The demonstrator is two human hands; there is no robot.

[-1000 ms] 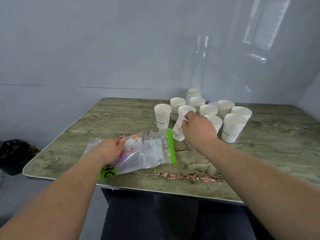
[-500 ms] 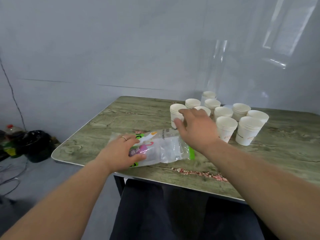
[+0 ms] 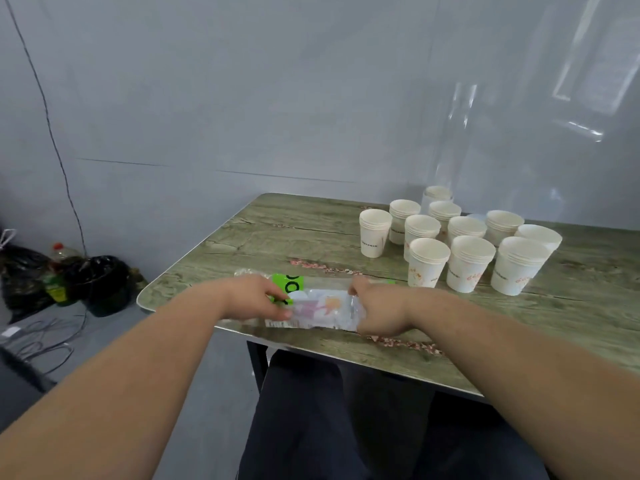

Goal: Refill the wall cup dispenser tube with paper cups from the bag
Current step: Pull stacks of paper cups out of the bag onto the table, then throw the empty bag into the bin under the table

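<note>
A clear plastic bag [image 3: 320, 308] with green edging and a printed picture lies at the near edge of the green wood-grain table [image 3: 277, 237]. My left hand [image 3: 256, 299] grips its left end and my right hand [image 3: 377, 311] grips its right end. Several short stacks of white paper cups [image 3: 460, 247] stand upright at the table's back right. Behind them a clear dispenser tube [image 3: 453, 147] rises along the grey wall, with a cup [image 3: 438, 195] at its foot.
Black rubbish bags [image 3: 100, 282] and bottles [image 3: 60, 271] sit on the floor at the left, with loose cables [image 3: 41, 344] near them. A thin cable [image 3: 45, 109] runs up the wall. My legs are under the table's near edge.
My right hand left the cups and came down onto the bag's right end. The bag was pulled closer to the table's near edge and now both hands hold it. The view swung left.
</note>
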